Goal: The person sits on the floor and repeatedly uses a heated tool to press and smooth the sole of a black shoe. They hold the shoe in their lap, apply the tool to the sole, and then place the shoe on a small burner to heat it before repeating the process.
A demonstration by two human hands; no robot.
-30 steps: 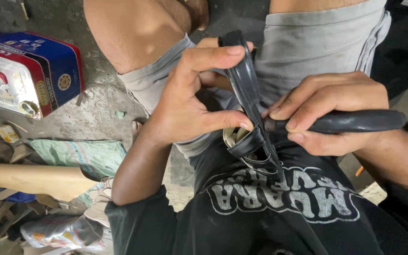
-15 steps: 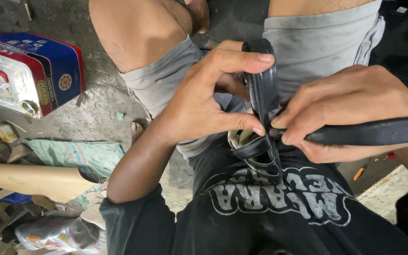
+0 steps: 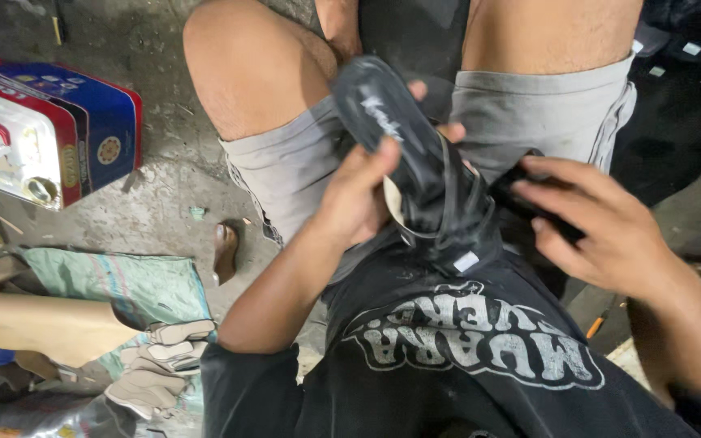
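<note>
My left hand [image 3: 359, 195] grips a black sandal [image 3: 415, 154] from its left side, over my lap. The sandal lies with its insole facing up and its straps [image 3: 456, 219] at the near end, toward my black shirt. My right hand [image 3: 594, 227] is to the right of the sandal, fingers spread. Its fingertips rest on a dark object [image 3: 529, 195] between my thighs that is mostly hidden. I sit in grey shorts [image 3: 285, 170] with bare knees pointing away.
A blue and red metal tin [image 3: 50, 130] sits on the concrete floor at the upper left. Below it lie a green woven sack [image 3: 115, 284], a tan board [image 3: 34, 324] and several pale shoe soles [image 3: 156, 365]. Dark clutter fills the upper right.
The sandal has turned from edge-on to insole up in my left hand. My right hand has let go of the black piece it pinched and now has spread fingers.
</note>
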